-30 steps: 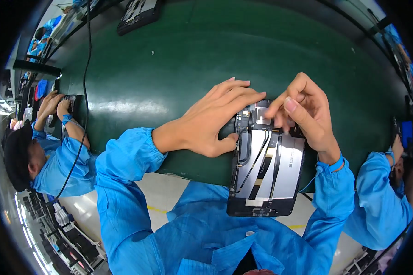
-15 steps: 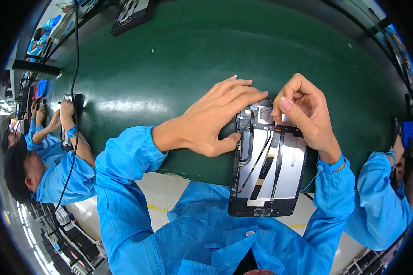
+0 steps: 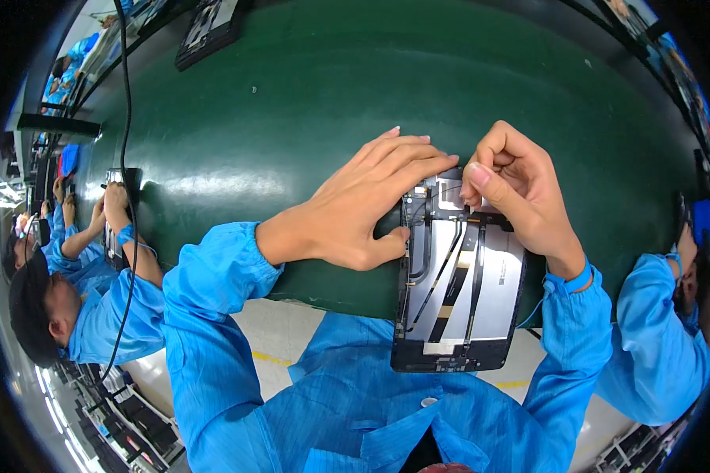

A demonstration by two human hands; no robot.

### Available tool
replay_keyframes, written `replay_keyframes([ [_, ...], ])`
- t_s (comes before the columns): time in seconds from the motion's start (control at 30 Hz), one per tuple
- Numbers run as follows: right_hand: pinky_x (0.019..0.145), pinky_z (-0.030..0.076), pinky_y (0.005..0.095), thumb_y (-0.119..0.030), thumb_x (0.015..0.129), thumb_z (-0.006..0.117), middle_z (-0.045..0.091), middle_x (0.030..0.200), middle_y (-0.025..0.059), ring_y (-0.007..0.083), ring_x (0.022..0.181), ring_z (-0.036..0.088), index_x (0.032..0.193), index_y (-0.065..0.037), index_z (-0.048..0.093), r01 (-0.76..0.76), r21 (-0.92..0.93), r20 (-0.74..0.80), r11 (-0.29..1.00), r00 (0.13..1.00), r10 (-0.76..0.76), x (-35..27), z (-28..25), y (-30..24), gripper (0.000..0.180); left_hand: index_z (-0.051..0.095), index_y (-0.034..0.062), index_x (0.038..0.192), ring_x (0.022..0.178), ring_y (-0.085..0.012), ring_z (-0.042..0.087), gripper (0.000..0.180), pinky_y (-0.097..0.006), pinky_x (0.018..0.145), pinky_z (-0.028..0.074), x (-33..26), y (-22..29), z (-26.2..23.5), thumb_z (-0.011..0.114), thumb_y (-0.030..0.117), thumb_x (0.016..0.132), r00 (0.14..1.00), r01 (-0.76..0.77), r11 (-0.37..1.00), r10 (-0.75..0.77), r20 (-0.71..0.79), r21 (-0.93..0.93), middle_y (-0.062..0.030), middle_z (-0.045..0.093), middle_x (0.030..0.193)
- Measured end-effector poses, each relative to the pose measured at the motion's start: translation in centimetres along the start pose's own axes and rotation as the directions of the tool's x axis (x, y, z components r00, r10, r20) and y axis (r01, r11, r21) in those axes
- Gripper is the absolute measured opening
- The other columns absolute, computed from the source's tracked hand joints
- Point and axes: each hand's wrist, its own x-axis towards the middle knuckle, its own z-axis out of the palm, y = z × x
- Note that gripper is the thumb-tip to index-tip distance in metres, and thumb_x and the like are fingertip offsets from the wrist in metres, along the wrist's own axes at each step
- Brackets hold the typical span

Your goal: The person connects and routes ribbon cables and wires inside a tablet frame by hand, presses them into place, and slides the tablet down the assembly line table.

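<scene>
pressing flat, the left hand point(image 3: 355, 217) steadies an opened tablet point(image 3: 459, 288) overhanging the green bench point(image 3: 308, 94); right hand point(image 3: 521, 189) pinches something hidden at its top edge.

I see both forearms in blue sleeves coming up from the lower edge toward the frame's centre. My left hand point(image 3: 363, 213) lies flat, palm down, fingers stretched together toward the right (thumb tucked under, pointing the same way). My right hand point(image 3: 517, 193), centre-right, is curled, fingertips pinched downward, wrist bent and a blue band at its cuff.
</scene>
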Motion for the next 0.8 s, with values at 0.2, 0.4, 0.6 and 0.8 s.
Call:
replay_keyframes([
  [0.2, 0.069, 0.043, 0.0219, -0.015, 0.109, 0.074, 0.060, 0.090, -0.0014, 0.0017, 0.080, 0.053, 0.101, -0.005, 0.056, 0.008, -0.026, 0.011, 1.000, 1.000, -0.008, -0.4, 0.0, -0.4, 0.022, 0.046, 0.0012, 0.160, 0.156, -0.0481, 0.039, 0.087, -0.065, 0.136, 0.019, 0.2, 0.3, 0.3, 0.072, 0.013, 0.078, 1.000, 0.002, 1.000, -0.002, -0.009, -0.016, -0.0250, 0.051, 0.153],
  [0.4, 0.060, 0.036, 0.0231, -0.009, 0.105, 0.076, 0.055, 0.077, -0.0039, 0.0007, 0.069, 0.045, 0.095, -0.005, 0.059, 0.059, -0.308, 0.002, 0.950, 0.998, -0.062, -0.8, 0.6, 0.0, 0.020, 0.042, -0.0022, 0.161, 0.160, -0.0483, 0.035, 0.088, -0.067, 0.136, 0.015, 0.2, -0.1, 0.6, 0.067, 0.011, 0.078, 1.000, 0.004, 1.000, -0.004, 0.014, -0.010, -0.0261, 0.048, 0.159],
  [0.6, 0.053, 0.030, 0.0261, -0.008, 0.103, 0.078, 0.049, 0.068, -0.0025, 0.0032, 0.059, 0.041, 0.094, -0.004, 0.060, 0.130, -0.410, -0.036, 0.903, 0.987, -0.159, -1.1, 1.4, 0.3, 0.020, 0.048, -0.0030, 0.156, 0.156, -0.0488, 0.040, 0.074, -0.066, 0.135, 0.019, 0.2, 0.4, 1.1, 0.063, 0.015, 0.087, 0.999, 0.011, 0.999, -0.009, -0.035, 0.031, -0.0265, 0.051, 0.156],
  [0.8, 0.050, 0.030, 0.0299, -0.005, 0.101, 0.079, 0.052, 0.060, 0.0020, 0.0054, 0.053, 0.044, 0.092, -0.004, 0.061, 0.087, -0.439, 0.055, 0.894, 0.996, -0.070, -1.5, 1.2, -0.1, 0.020, 0.051, -0.0016, 0.155, 0.154, -0.0490, 0.043, 0.068, -0.066, 0.134, 0.022, 0.2, 0.2, 1.6, 0.062, 0.018, 0.090, 0.997, 0.022, 0.999, -0.019, -0.072, 0.039, -0.0262, 0.053, 0.154],
])
